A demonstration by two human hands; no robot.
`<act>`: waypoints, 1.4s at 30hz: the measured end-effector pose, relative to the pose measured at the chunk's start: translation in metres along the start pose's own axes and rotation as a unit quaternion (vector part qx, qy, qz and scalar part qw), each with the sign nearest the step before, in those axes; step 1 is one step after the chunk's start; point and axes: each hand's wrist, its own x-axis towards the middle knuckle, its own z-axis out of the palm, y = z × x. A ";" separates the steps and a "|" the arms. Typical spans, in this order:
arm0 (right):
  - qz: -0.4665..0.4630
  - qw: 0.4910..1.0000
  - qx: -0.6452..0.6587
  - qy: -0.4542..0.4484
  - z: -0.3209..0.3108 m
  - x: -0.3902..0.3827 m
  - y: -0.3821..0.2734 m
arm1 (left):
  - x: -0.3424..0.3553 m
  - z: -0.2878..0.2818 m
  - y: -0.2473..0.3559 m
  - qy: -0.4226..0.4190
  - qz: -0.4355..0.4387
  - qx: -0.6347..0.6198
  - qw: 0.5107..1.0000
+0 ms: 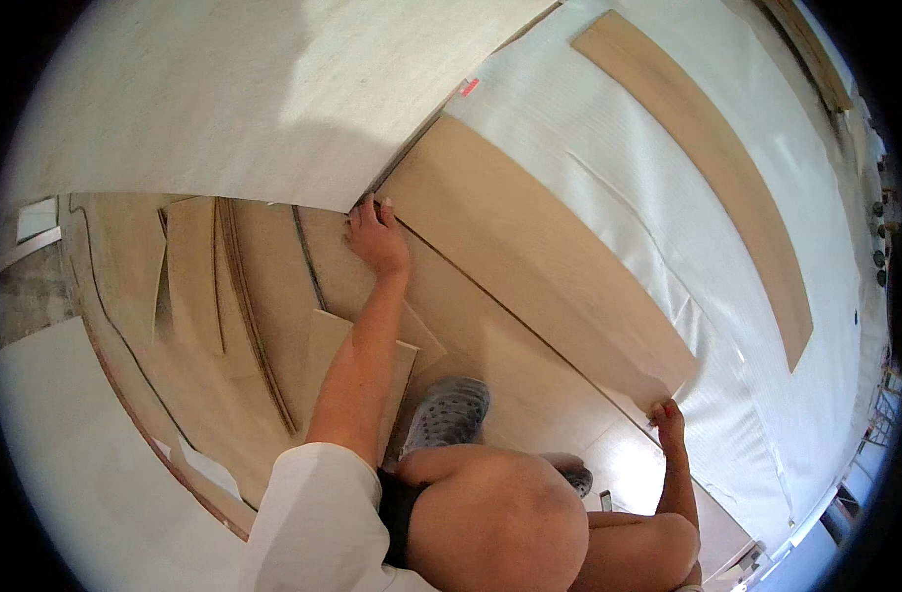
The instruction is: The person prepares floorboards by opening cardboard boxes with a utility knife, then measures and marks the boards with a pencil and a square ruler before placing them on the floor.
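A light wood-look floor plank (540, 261) lies at a slant across the middle, with a dark gap along its near long edge beside the laid flooring (530, 370). My left hand (378, 242) is at its far left end, by the wall's bottom corner, fingers stretched out and touching the floor around the gap. At the opposite end, my right hand (670, 424) has its fingers curled against the plank's near right corner. Part of that grip is hidden. A second loose plank (708, 138) rests farther off on the white underlay sheet (648, 187).
A pale wall (204, 99) ends in a corner beside my left hand. Several loose boards and offcuts (199, 266) lie on the left. My grey perforated shoe (449, 409) stands on the laid boards. A small red piece (469, 87) sits near the wall's edge.
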 end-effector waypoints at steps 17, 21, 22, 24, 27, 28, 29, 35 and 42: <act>-0.005 0.988 -0.154 0.024 0.005 0.002 -0.006 | 0.005 -0.001 -0.005 0.009 -0.010 0.021 1.000; -0.046 0.983 -0.159 0.074 -0.035 0.002 0.071 | -0.003 0.020 0.027 0.012 0.031 -0.005 0.999; -0.033 0.988 -0.125 0.089 -0.039 -0.001 0.084 | -0.012 0.031 0.031 0.038 0.053 0.025 0.998; 0.027 0.989 -0.142 0.006 0.001 0.003 0.017 | 0.002 0.016 -0.012 -0.005 0.015 0.024 1.000; -0.008 0.973 -0.230 0.021 -0.005 0.007 0.002 | 0.004 0.015 -0.031 0.002 0.073 0.015 0.997; 0.006 0.971 -0.235 0.032 0.004 0.001 -0.024 | 0.005 0.004 -0.018 -0.013 -0.009 0.079 0.997; 0.000 0.971 -0.226 0.078 0.002 -0.009 -0.023 | 0.003 0.004 -0.010 -0.031 0.011 0.089 0.996; 0.103 0.962 -0.176 0.184 0.003 -0.089 -0.020 | -0.011 -0.011 0.008 -0.027 0.241 0.057 0.968; 0.327 0.853 -0.163 0.373 0.079 -0.265 0.131 | -0.097 0.005 0.117 -0.209 0.521 0.002 0.828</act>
